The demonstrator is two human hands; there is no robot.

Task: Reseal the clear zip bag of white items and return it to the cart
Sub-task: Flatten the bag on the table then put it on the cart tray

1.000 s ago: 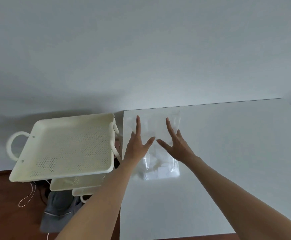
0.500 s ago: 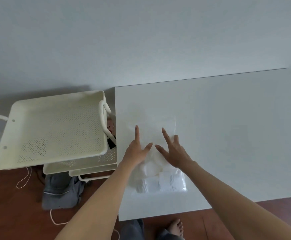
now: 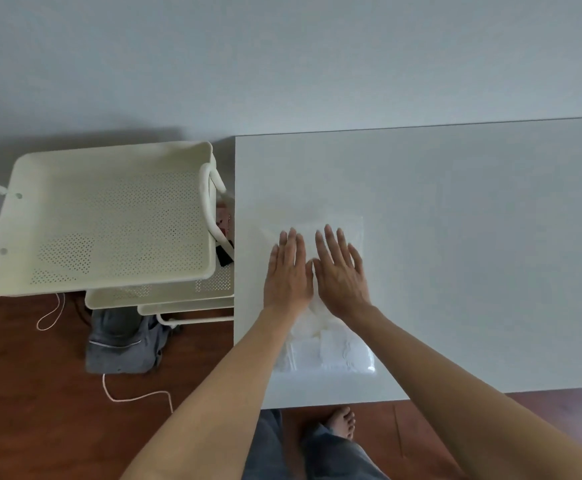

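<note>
Both hands, L (image 3: 287, 271) & R (image 3: 341, 271), press flat, fingers straight, on bag (image 3: 331, 351) on table (image 3: 455, 254). Cart (image 3: 102, 220) just left.

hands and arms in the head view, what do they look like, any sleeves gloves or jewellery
Both arms are bare as far up as the frame shows: no sleeve edge is in view. The left hand and the right hand wear no gloves, and no ring, watch or bracelet shows on the fingers or wrists. Nails look short and unpainted.
</note>
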